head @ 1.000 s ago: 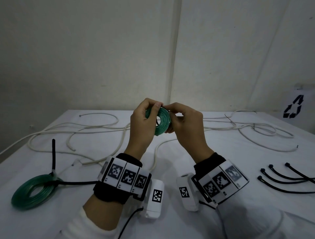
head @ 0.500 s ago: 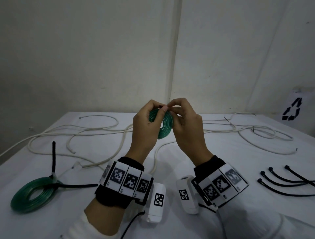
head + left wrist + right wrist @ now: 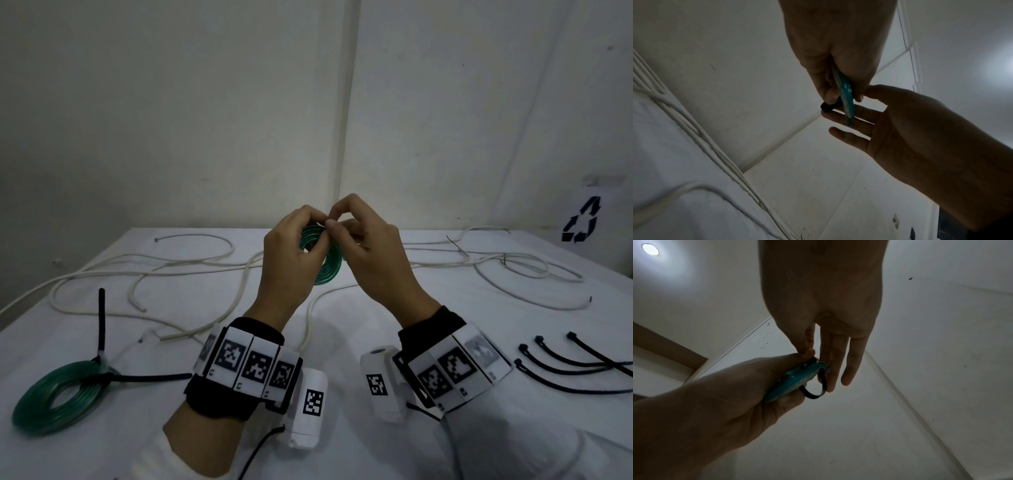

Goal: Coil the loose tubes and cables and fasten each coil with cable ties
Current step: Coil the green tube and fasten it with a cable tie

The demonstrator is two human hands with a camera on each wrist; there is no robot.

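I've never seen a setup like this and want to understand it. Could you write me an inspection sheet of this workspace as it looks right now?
Surface: white table, cloth-covered.
Job's things: small green tube coil held up in both hands, a black cable tie looped loosely round it; a second green coil, already tied, lies at left; four spare black ties at right.
Clutter: nothing seen.
Grippers: left hand grips the small coil; right hand pinches the tie at the coil's top.
Cables: loose white cables sprawl uncoiled across the far table.
Surroundings: plain pale walls; a recycling sign at right.
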